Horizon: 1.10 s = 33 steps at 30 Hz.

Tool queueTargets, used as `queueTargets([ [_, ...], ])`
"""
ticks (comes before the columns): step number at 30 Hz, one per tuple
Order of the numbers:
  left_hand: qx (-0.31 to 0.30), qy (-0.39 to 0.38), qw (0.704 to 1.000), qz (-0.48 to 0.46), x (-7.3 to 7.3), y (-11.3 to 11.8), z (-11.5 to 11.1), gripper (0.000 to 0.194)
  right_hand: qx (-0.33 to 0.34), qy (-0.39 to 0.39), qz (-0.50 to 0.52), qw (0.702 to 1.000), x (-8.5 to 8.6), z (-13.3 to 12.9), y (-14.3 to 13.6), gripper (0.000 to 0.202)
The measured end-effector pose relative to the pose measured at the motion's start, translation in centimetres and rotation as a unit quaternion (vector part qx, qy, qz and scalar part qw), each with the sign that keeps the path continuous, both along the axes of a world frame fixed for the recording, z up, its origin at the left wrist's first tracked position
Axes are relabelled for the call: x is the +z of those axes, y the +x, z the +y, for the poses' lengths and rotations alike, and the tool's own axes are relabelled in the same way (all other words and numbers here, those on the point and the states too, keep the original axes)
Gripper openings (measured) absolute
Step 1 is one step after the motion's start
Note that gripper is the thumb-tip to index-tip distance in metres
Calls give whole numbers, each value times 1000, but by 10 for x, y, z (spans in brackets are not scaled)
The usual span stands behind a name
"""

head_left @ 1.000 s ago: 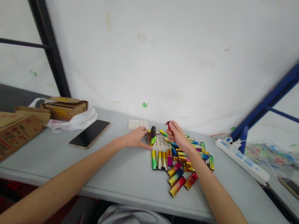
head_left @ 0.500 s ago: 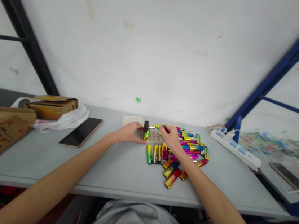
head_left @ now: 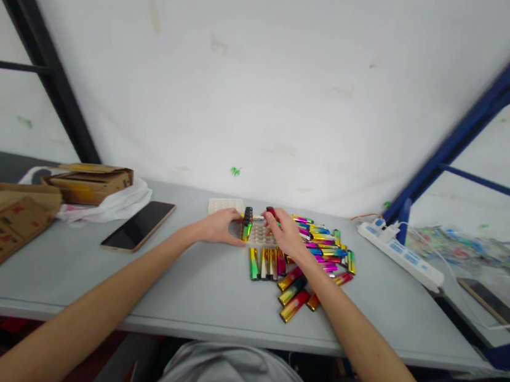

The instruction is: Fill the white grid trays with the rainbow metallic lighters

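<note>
Metallic-coloured lighters occupy the middle of a grey table [head_left: 204,299], and both of our bare hands work among them. Our right hand [head_left: 289,235] grasps a red lighter [head_left: 270,210], pinched between thumb and fingers above a pale tray of round holes [head_left: 261,235]; we see only the lighter's upper part, the rest being hidden by the hand. Our left hand [head_left: 219,226] lies at the tray's left end, thumb and fingers spread about a row of upright lighters [head_left: 247,223]; we cannot tell whether it grips the row and tray or merely rests against them.

Just in front of the tray we note a short line of lighters [head_left: 265,263] lying side by side. To the right, partly behind our right hand and forearm, spreads a loose pile of lighters [head_left: 322,249] in gold, magenta, blue, green and red. Behind the left hand lies a second pale tray [head_left: 225,205]. Farther left we find a dark-screened phone [head_left: 139,226], a white plastic bag [head_left: 116,204] around a small cardboard box [head_left: 92,186], and a larger printed carton [head_left: 1,231]. A white power strip [head_left: 400,257] lies at the right.
</note>
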<state>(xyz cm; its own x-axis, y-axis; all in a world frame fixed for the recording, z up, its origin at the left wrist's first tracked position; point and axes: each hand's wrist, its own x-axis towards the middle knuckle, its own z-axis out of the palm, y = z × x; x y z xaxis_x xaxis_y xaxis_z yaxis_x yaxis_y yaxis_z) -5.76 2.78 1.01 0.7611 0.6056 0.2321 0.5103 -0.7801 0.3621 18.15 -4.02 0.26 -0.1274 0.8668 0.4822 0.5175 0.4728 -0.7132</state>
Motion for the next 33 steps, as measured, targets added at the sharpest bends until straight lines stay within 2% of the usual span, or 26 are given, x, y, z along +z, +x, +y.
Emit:
queueTargets([
  [5, 14, -13, 1000, 3, -1, 0, -1, 72, -10, 21, -26, 999, -6, 10, 0, 31],
  [11, 15, -17, 1000, 3, -3, 0, -1, 71, 29, 15, -25, 999, -15, 29, -1, 30],
  [17, 21, -3, 1000, 2, -4, 1, -2, 70, 19, 23, -73, 997, -16, 38, -2, 28],
  [25, 20, 0, 1000, 8, -3, 0, -3, 70, 16, 37, -236, 971, -16, 37, -5, 33],
  [29, 15, -4, 1000, 4, -4, -1, -1, 70, 12, 62, -263, 963, -13, 34, 8, 34],
  [33, 16, -2, 1000, 13, -4, 0, 0, 72, -24, 51, -306, 950, -10, 48, 23, 30],
])
